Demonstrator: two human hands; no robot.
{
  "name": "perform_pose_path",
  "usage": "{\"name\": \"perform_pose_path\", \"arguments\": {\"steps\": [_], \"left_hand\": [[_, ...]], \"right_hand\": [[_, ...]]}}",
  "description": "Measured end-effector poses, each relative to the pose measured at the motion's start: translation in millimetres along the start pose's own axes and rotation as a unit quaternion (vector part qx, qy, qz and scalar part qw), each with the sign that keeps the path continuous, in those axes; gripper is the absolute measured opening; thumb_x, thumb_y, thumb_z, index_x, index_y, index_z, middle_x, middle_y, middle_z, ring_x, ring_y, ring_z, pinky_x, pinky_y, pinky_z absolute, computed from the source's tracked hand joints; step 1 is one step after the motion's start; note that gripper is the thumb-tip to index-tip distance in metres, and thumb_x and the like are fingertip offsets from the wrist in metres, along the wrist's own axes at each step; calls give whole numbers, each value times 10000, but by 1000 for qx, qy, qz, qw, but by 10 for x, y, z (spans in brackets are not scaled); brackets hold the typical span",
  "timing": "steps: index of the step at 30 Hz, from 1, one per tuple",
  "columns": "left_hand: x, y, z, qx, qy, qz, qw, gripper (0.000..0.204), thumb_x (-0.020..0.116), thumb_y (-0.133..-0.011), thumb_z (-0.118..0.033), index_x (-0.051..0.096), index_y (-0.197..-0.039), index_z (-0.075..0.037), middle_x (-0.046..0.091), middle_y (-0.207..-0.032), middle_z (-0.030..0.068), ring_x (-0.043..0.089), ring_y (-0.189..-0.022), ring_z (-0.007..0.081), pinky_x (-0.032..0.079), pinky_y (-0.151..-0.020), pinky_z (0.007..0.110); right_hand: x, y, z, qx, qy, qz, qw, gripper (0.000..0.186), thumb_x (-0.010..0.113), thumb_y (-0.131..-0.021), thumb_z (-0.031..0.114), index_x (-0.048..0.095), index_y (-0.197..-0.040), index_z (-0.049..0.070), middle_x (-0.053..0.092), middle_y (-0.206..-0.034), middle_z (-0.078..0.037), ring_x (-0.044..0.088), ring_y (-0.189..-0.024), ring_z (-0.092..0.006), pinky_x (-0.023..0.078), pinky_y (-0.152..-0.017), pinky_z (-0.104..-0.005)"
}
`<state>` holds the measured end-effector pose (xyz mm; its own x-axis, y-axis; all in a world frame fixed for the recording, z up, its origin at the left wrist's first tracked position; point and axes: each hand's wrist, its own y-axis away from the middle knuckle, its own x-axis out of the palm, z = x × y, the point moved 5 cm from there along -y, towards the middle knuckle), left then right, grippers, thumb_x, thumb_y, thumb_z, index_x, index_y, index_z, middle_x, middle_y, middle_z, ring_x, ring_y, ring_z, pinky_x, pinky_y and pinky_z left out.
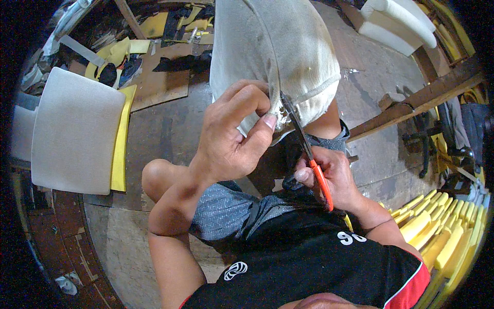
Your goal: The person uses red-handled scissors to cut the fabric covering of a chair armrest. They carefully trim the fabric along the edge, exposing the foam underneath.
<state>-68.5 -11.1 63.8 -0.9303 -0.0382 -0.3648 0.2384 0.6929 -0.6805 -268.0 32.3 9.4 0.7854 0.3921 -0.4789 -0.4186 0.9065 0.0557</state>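
A beige fabric-covered cushion (275, 46) rests on my knee at the top centre, with a piped seam running down it to a frayed, torn spot. My left hand (234, 131) pinches the fabric edge beside that spot, fingers curled and thumb pressing on it. My right hand (332, 177) grips scissors (320, 184) with red-orange handles. Their dark blades point up and left along the seam at the frayed edge, just right of my left fingertips; whether fabric lies between the blades I cannot tell.
Padded panels (72, 129) with yellow foam lie at the left. Foam scraps (154, 26) and boards (159, 82) lie behind. A white padded piece (391, 23), a wooden beam (411, 103) and a dark chair base (424, 144) are at the right. Several yellow foam strips (447, 232) fill the lower right.
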Motion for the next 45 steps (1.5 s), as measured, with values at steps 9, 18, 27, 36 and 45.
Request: {"name": "perform_pose_path", "arguments": {"steps": [9,18,27,36,45], "left_hand": [[-40,80,148,-132,150,-28,979,34,515,-884,29,518,-898,-1,551,-908,60,549,-812,92,427,-684,221],[52,58,111,-68,54,-11,996,56,577,-837,15,532,-868,3,553,-819,121,591,-755,206,467,-680,285],[-12,-50,-45,-28,-122,-4,992,87,620,-810,-28,537,-825,-8,573,-807,144,579,-744,326,466,-663,372],[-202,-19,-36,-167,51,68,982,67,609,-838,-9,543,-845,2,528,-796,107,558,-743,223,470,-717,325],[-114,71,83,-16,-61,3,998,94,627,-848,-18,543,-886,1,550,-1266,290,527,-1252,389,431,-960,383]], "right_hand": [[-32,76,-59,-13,-54,-42,998,386,783,-838,337,580,-761,17,540,-640,-27,515,-609,-109,447,-563,-303],[-871,-657,345,-269,28,-415,869,463,756,-849,318,576,-1131,-4,656,-909,-111,639,-814,-219,508,-764,-358],[-530,-816,449,-183,-98,-284,936,395,740,-863,137,567,-1182,-20,603,-1101,-68,564,-1070,-153,436,-957,-315],[-562,-837,407,-195,-69,-246,947,361,668,-903,136,565,-1201,-38,620,-1075,-65,578,-1026,-152,477,-884,-312],[-523,-1419,-341,-10,-261,-162,951,515,638,-924,359,564,-1300,15,671,-1174,-117,650,-1043,-206,509,-900,-350]]}}
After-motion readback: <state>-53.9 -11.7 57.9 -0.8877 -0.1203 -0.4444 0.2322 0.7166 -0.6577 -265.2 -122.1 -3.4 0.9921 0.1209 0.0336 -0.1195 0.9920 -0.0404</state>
